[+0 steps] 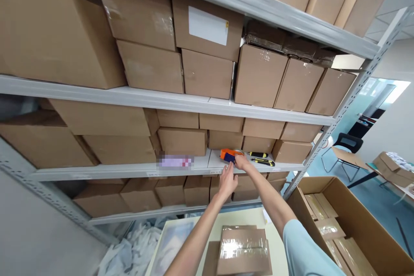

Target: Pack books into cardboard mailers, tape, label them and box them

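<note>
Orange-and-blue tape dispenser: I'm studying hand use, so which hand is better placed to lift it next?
Likely right: the right hand apparently grips the right end of the tape dispenser, while the left hand is lower in view, fingers outstretched towards it.

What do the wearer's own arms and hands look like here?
The left grip and right grip are ungloved hands. Both forearms are bare, with nothing visibly worn. A short pale-blue sleeve shows on the right only.
</note>
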The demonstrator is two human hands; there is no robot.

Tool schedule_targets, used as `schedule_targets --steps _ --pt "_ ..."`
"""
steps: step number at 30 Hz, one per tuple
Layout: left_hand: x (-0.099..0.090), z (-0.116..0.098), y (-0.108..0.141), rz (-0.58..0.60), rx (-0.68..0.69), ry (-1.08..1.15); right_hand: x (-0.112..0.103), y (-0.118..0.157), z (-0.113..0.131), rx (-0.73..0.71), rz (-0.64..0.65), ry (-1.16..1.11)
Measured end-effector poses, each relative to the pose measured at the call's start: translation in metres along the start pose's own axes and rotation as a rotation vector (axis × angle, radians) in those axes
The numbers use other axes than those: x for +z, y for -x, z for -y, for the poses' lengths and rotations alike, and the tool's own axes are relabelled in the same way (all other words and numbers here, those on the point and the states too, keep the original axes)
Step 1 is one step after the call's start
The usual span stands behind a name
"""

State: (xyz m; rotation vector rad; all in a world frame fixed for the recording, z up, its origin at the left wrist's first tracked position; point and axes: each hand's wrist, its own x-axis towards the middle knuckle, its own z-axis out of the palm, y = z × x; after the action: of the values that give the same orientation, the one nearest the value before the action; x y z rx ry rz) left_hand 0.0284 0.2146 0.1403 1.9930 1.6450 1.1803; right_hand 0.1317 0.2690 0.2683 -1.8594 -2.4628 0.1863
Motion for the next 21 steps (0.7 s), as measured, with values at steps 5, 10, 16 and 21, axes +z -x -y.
schedule_targets --steps 5,10,16,21 --pt "0.015 0.005 0.044 0.027 -0.048 0.014 0.009 -0.008 -0.004 -0.024 -0.014 -0.004" --pt "0.018 0.035 0.135 0.061 -0.188 0.051 0.052 0.051 -0.046 -0.076 -0.244 -0.17" --pt "-0.011 0.056 0.28 0.169 -0.644 -0.009 0.159 0.264 -0.111 0.383 -0.233 -0.529" --pt "-0.01 0.027 0.303 0.231 -0.685 -0.05 0.196 0.366 -0.105 0.644 -0.057 -0.68"
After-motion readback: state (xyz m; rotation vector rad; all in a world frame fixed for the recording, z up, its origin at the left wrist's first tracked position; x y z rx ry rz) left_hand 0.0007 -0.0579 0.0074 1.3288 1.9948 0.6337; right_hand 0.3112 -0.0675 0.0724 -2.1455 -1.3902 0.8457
